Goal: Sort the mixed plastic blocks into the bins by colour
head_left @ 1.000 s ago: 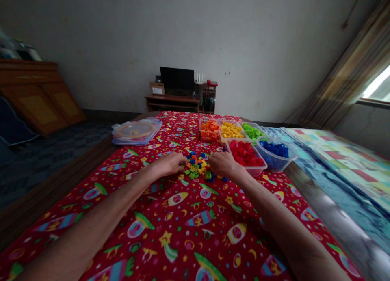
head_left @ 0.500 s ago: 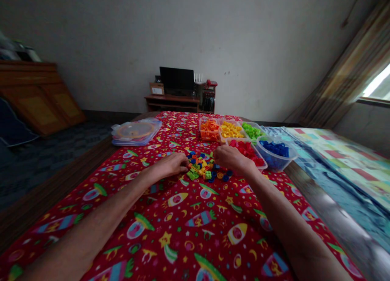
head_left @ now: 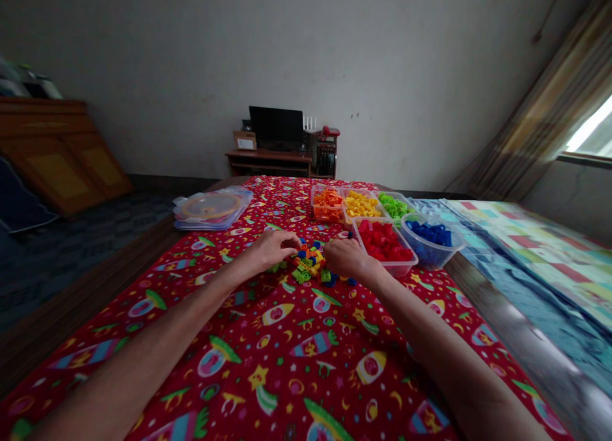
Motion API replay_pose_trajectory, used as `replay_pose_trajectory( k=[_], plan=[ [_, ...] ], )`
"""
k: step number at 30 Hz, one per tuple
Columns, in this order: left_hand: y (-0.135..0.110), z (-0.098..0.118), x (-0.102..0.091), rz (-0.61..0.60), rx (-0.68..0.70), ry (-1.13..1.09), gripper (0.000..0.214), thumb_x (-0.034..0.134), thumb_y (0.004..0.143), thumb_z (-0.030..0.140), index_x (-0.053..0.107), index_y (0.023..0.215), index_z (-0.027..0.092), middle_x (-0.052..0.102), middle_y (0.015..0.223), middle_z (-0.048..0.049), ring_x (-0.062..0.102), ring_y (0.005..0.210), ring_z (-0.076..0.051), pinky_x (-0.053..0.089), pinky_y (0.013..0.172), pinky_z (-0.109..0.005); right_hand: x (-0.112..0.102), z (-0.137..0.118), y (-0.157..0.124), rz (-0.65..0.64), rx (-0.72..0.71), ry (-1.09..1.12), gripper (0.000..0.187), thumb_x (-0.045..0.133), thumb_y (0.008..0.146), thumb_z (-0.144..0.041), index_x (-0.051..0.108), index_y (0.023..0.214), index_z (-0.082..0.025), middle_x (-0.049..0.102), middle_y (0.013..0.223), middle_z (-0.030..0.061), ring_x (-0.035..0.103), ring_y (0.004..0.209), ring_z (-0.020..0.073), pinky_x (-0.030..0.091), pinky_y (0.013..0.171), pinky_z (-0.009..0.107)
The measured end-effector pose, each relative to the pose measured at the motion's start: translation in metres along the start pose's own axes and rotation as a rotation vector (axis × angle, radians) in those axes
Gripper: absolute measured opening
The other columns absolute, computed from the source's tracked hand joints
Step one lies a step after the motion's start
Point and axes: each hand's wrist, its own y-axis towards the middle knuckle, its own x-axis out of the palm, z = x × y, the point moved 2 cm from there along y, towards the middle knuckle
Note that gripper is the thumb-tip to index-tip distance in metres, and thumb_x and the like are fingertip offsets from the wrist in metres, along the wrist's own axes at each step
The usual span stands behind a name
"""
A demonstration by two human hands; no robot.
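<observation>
A mixed pile of small plastic building blocks in yellow, green, blue and orange lies on the red patterned cloth. At its left edge is my left hand, the thumb and fingers apart, with a few green pieces partly hidden beneath it. My right hand is over the right side of the pile, fingers curled down; what they hold, if anything, is hidden. Just beyond that hand, a clear tub of red blocks stands beside a round tub of blue blocks.
Farther back are tubs of orange blocks, yellow blocks and green blocks. Stacked clear lids lie at the far left of the table. A bed adjoins the right side, and a monitor stands by the wall.
My left hand has shifted slightly left and up, its thumb and fingers parting. My right hand has moved left and down across the pile, away from the red tub.
</observation>
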Motion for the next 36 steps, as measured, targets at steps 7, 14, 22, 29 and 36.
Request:
replay_pose_trajectory(
  k=[7,14,22,29,36],
  plan=[
    [0.005,-0.004,0.013,0.015,-0.037,-0.305,0.029,0.064,0.068,0.028,0.057,0.093,0.018,0.069,0.077,-0.0013,0.066,0.072,-0.017,0.052,0.067,-0.028,0.005,0.01,0.005,0.108,-0.01,0.096,0.025,0.05,0.082,-0.024,0.069,0.096,-0.015,0.069,0.094,0.0123,0.063,0.086,0.0195,0.045,0.07,0.025],
    [0.004,-0.005,0.017,0.014,-0.052,-0.298,0.028,0.063,0.07,0.027,0.059,0.095,0.017,0.07,0.08,-0.0025,0.066,0.073,-0.018,0.053,0.066,-0.028,-0.001,0.026,0.01,0.151,-0.039,0.453,0.025,0.046,0.079,-0.014,0.068,0.07,-0.008,0.06,0.06,0.0027,0.046,0.052,0.0071,0.028,0.049,0.019],
    [0.001,0.002,0.014,-0.031,-0.016,-0.106,0.016,0.056,0.071,0.019,0.067,0.082,0.016,0.071,0.084,-0.0017,0.064,0.077,-0.017,0.051,0.071,-0.025,-0.015,0.008,-0.001,0.093,-0.181,0.406,0.02,0.051,0.078,-0.013,0.069,0.071,-0.01,0.055,0.057,-0.0005,0.044,0.053,0.007,0.026,0.049,0.019],
    [0.001,-0.007,0.015,0.02,-0.054,-0.094,0.017,0.058,0.073,0.021,0.067,0.086,0.015,0.07,0.082,-0.0025,0.064,0.074,-0.016,0.05,0.069,-0.025,-0.027,-0.074,-0.041,-0.11,-0.647,0.445,0.02,0.059,0.083,-0.026,0.068,0.096,-0.014,0.068,0.081,0.0027,0.055,0.066,0.0096,0.037,0.058,0.02],
    [0.003,-0.018,0.018,0.042,0.003,-0.061,0.017,0.058,0.073,0.023,0.067,0.086,0.016,0.071,0.085,-0.0027,0.064,0.076,-0.016,0.05,0.072,-0.026,-0.001,-0.111,-0.046,-0.122,-0.789,0.13,0.015,0.055,0.08,-0.01,0.069,0.085,-0.01,0.07,0.083,0.009,0.057,0.068,0.0136,0.04,0.057,0.023]
  ],
)
